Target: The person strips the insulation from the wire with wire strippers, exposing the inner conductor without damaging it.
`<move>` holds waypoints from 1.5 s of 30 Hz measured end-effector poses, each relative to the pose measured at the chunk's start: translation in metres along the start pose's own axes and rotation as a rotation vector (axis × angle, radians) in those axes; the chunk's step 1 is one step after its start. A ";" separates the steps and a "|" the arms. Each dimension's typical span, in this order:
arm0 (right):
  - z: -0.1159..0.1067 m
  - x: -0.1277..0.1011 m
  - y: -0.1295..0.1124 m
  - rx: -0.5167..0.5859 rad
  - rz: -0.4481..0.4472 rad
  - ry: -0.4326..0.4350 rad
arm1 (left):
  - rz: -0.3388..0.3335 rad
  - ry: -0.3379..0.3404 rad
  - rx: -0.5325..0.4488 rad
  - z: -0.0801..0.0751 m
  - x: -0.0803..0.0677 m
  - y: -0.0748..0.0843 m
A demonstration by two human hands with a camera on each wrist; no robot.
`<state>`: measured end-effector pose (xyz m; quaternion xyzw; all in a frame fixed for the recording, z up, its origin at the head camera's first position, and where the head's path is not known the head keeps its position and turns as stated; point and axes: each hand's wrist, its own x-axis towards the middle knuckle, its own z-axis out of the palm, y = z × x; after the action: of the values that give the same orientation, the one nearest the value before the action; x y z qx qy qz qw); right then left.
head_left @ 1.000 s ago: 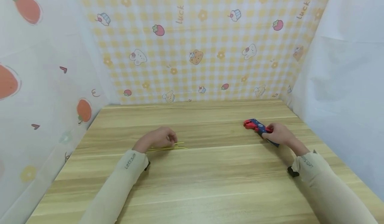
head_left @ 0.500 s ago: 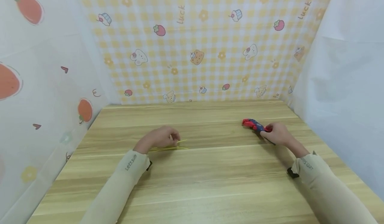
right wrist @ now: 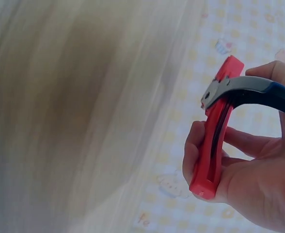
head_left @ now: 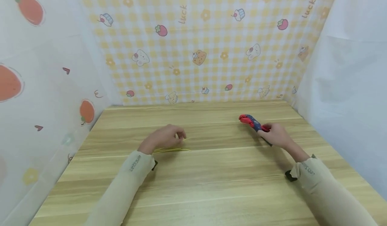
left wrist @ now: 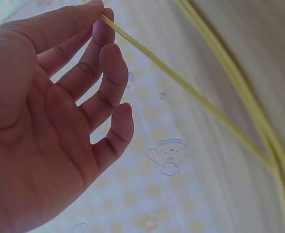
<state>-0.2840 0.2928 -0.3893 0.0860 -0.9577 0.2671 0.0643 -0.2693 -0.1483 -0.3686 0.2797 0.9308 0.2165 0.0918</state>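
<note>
My left hand pinches one thin yellow wire at its fingertips, lifted a little off the wooden table. More yellow wire strands lie on the table just in front of that hand. My right hand grips a red and dark blue plier-like tool by its handles, its red head pointing to the back left and raised off the table. In the right wrist view the tool sits in the curled fingers, with the red handle against the palm.
A yellow checked cloth with cartoon prints hangs behind the table. White cloth with fruit prints closes the left side and plain white cloth the right. Bare wood lies between and in front of the hands.
My right hand has lifted the tool and carried it left and toward the back. My left hand has risen slightly with one wire pinched.
</note>
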 end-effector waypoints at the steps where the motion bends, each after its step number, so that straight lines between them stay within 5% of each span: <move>1: 0.001 -0.001 -0.003 0.009 -0.003 0.012 | 0.004 0.009 -0.002 -0.001 0.001 0.002; 14: 0.012 -0.014 -0.050 0.159 -0.046 0.073 | 0.016 0.230 0.027 -0.001 0.008 0.019; 21: 0.019 -0.018 -0.077 0.246 -0.068 0.088 | 0.030 0.296 0.001 0.001 0.015 0.034; 45: 0.035 -0.023 -0.113 0.333 -0.057 0.052 | 0.021 0.273 -0.046 0.000 0.021 0.044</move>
<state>-0.2421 0.1822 -0.3662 0.1156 -0.8953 0.4223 0.0817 -0.2656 -0.1032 -0.3500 0.2553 0.9264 0.2750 -0.0318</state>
